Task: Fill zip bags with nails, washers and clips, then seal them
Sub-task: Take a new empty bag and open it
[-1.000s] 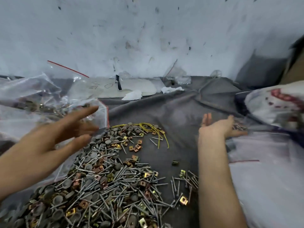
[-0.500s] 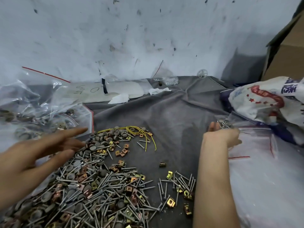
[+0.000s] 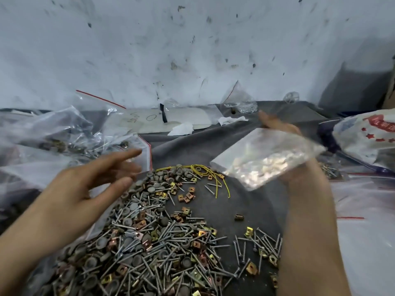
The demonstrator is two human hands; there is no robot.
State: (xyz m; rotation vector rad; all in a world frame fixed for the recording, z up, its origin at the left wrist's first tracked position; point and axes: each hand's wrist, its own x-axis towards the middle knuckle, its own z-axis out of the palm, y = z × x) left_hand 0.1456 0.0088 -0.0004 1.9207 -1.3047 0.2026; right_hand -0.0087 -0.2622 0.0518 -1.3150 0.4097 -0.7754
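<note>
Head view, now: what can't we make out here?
Head view throughout:
1. zip bag: motion-blurred; contents and seal state unreadable.
2. right hand: fingers behind the bag; grip unclear.
3. left hand: fingertips motion-blurred.
4. printed sack: cut off by the right edge.
5. small bag at the wall: contents too small.

Wall (image 3: 192, 50): white, flecked with dark marks.
Cloth (image 3: 192, 146): grey and wrinkled, covered the surface.
Sheet (image 3: 186, 118): white, handwritten, lay by the wall.
Paper scraps (image 3: 181, 129): crumpled, touching the sheet.
Sack (image 3: 367, 137): white, red stars, far right.
Wire (image 3: 215, 180): yellow, looped on the cloth.
</note>
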